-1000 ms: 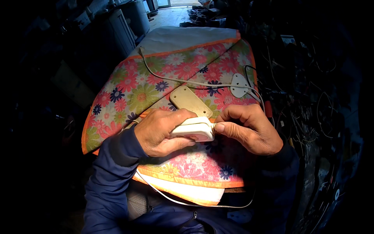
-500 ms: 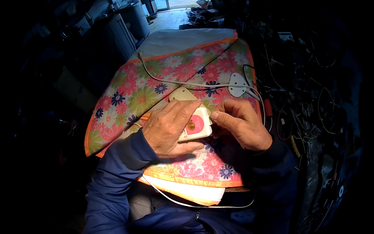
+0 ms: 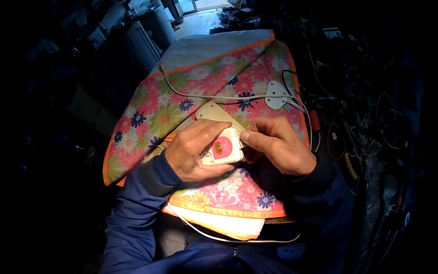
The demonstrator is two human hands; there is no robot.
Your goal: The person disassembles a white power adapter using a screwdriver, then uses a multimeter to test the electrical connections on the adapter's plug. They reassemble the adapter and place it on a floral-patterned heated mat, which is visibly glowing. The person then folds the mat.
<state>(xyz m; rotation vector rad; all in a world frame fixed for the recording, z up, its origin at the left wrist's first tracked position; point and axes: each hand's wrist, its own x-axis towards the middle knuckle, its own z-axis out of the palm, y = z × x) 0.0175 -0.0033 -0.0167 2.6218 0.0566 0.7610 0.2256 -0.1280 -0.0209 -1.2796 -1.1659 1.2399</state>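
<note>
My left hand [image 3: 190,150] is wrapped round a white plastic controller [image 3: 224,149] with a pink label, its face turned up. My right hand [image 3: 280,146] has thumb and index finger pinched at the controller's right end, where the fingertips hide what they grip. Just behind lies a beige rectangular plastic piece [image 3: 213,113] with holes at its corners, partly hidden by the controller and hands. All rest over a floral quilt [image 3: 137,132] with orange edging.
A grey cord [image 3: 182,94] crosses the quilt to a white plate with holes [image 3: 275,90]. A red cylindrical item [image 3: 315,122] lies at its right edge. A thin cable [image 3: 214,238] loops near my lap. Dark wire clutter [image 3: 378,128] fills the right; bins [image 3: 157,25] stand behind.
My left hand has rolled the controller so its pink face turned upward. My right hand moved slightly up and left, still pinched at the controller's end.
</note>
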